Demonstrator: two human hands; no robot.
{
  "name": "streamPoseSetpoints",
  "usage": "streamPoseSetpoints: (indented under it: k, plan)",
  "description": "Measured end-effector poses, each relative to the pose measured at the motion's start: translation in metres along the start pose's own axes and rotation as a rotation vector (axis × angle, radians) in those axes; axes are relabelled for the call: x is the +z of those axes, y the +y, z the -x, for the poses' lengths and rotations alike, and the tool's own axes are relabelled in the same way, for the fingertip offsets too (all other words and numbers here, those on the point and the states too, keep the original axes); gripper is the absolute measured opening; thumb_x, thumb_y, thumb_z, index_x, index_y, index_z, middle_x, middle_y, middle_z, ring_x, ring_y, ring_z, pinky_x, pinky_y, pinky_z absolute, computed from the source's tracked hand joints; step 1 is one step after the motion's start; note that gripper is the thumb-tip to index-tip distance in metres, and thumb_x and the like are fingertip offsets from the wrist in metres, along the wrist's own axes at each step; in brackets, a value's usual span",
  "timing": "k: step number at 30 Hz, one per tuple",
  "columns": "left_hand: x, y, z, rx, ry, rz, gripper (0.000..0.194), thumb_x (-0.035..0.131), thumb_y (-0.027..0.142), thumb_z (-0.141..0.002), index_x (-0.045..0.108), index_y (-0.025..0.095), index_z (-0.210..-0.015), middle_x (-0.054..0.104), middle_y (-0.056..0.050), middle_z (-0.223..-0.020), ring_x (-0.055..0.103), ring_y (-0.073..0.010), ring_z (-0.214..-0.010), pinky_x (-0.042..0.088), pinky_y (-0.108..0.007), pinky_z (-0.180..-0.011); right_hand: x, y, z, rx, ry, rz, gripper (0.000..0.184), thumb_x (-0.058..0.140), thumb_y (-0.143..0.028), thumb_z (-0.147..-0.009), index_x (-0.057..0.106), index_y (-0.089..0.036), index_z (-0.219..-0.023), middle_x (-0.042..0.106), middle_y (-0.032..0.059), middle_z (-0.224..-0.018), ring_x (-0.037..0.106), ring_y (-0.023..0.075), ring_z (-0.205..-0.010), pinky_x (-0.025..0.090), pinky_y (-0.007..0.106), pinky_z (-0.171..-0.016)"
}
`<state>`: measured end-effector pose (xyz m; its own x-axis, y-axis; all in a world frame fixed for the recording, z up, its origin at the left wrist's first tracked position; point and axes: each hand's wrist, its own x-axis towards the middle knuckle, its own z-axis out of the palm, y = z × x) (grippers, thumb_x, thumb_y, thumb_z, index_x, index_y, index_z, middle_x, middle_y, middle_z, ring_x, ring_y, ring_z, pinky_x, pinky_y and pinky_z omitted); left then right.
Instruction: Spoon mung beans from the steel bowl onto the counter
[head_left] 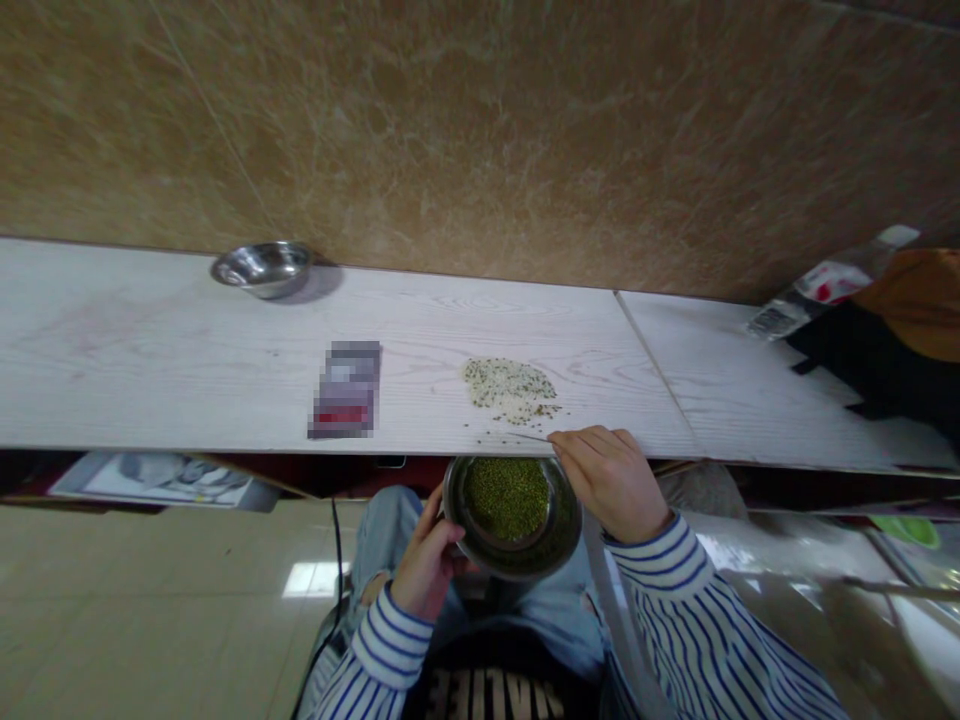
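My left hand [426, 562] grips the rim of a metal bowl [564, 535] full of green beans [507, 497], held just below the edge of the white table [150, 370]. My right hand [611, 478] rests at the table's edge above the bowl, fingers pinched on a thin stick-like tool [529, 436] that points at a pile of mixed pale and green grains [510, 388] on the table. A few stray grains lie between the pile and the edge.
An empty metal bowl [262, 267] sits at the back left against the brown wall. A blurred flat box [346, 389] lies mid-table. A plastic bottle [829, 285] and dark and orange cloth [892, 340] lie at the right.
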<state>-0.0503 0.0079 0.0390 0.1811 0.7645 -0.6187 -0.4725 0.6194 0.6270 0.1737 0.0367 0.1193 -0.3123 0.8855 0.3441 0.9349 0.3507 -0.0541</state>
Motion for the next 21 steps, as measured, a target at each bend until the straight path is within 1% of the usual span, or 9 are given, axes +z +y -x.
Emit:
streamPoseSetpoints:
  k: [4,9,13,17,21]
  plan:
    - [-0.002,0.000,-0.001,-0.003,0.003,0.001,0.078,0.058,0.014,-0.062,0.038,0.026,-0.136,0.065,0.000,-0.086,0.060,-0.0160,-0.059,0.052,-0.030,-0.048,0.000,0.004,0.008,0.024,-0.012,-0.018,0.018,0.050,-0.019,-0.091,0.064,-0.018,-0.103,0.070,0.0023,-0.091,0.059,0.0164,-0.086,0.033,0.031,-0.075]
    - [-0.003,-0.001,-0.003,0.015,0.018,0.004,0.076,0.059,0.013,-0.061,0.042,0.026,-0.134,0.063,-0.002,-0.094,0.060,-0.0171,-0.066,0.052,-0.030,-0.047,-0.002,0.005,0.014,0.026,-0.043,-0.021,0.019,0.048,-0.020,-0.092,0.064,-0.018,-0.104,0.070,0.0036,-0.092,0.060,0.0163,-0.087,0.034,0.031,-0.075]
    - [-0.002,-0.002,-0.002,0.011,0.004,0.004,0.075,0.058,0.013,-0.062,0.042,0.026,-0.133,0.063,-0.001,-0.090,0.059,-0.0160,-0.062,0.051,-0.029,-0.046,-0.003,0.000,0.015,0.020,-0.063,-0.029,0.021,0.046,-0.020,-0.093,0.064,-0.019,-0.103,0.070,0.0034,-0.092,0.059,0.0155,-0.086,0.034,0.031,-0.076]
    - [-0.001,-0.001,-0.001,-0.012,0.009,-0.002,0.076,0.057,0.013,-0.061,0.040,0.026,-0.134,0.063,0.000,-0.086,0.059,-0.0155,-0.058,0.051,-0.029,-0.044,-0.003,-0.002,0.017,0.013,-0.056,-0.042,0.021,0.046,-0.021,-0.093,0.064,-0.019,-0.102,0.070,0.0032,-0.091,0.059,0.0153,-0.086,0.035,0.031,-0.076]
    - [0.001,-0.001,-0.001,0.000,-0.004,0.006,0.077,0.057,0.013,-0.061,0.040,0.026,-0.135,0.064,0.000,-0.086,0.059,-0.0152,-0.058,0.051,-0.028,-0.044,-0.003,-0.003,0.018,0.001,-0.048,-0.039,0.022,0.045,-0.022,-0.093,0.065,-0.019,-0.102,0.070,0.0040,-0.090,0.060,0.0146,-0.085,0.036,0.030,-0.076]
